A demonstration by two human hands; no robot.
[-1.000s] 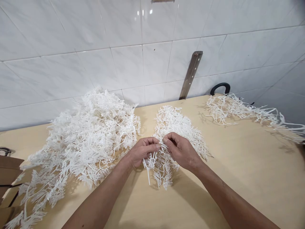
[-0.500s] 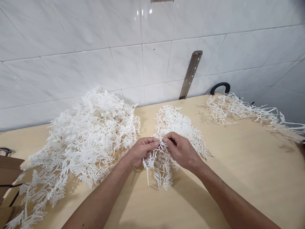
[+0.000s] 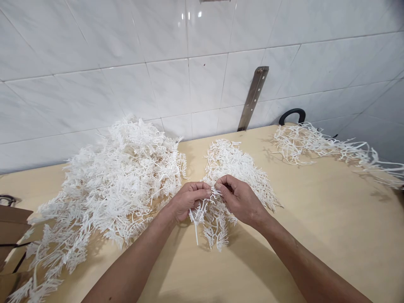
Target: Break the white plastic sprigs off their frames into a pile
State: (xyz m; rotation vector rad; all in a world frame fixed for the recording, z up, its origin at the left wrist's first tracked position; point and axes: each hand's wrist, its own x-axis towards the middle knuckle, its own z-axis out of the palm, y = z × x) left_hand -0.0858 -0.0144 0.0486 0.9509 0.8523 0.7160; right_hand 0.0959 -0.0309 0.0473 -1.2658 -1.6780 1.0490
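My left hand (image 3: pixel 191 198) is closed in a pinch on a white branching plastic sprig (image 3: pixel 198 215), whose twigs hang below the fingers. Thumb and forefinger of my right hand (image 3: pixel 237 197) are pinched at the fine tips of the same sprig, close to the left fingertips. Just beyond both hands lies a middle pile of white plastic sprigs (image 3: pixel 238 164), with some twigs showing beneath the hands. My hands partly cover this pile and the held sprig.
A large heap of white feathery sprigs (image 3: pixel 120 176) spreads over the table's left side. Barer white stems (image 3: pixel 303 141) lie at the back right beside a black curved handle (image 3: pixel 292 112). A metal bracket (image 3: pixel 253 99) stands against the tiled wall. Cardboard (image 3: pixel 14 225) sits at the left edge.
Both hands stay in nearly the same place. The fine tips between the fingers have shifted slightly and look more spread.
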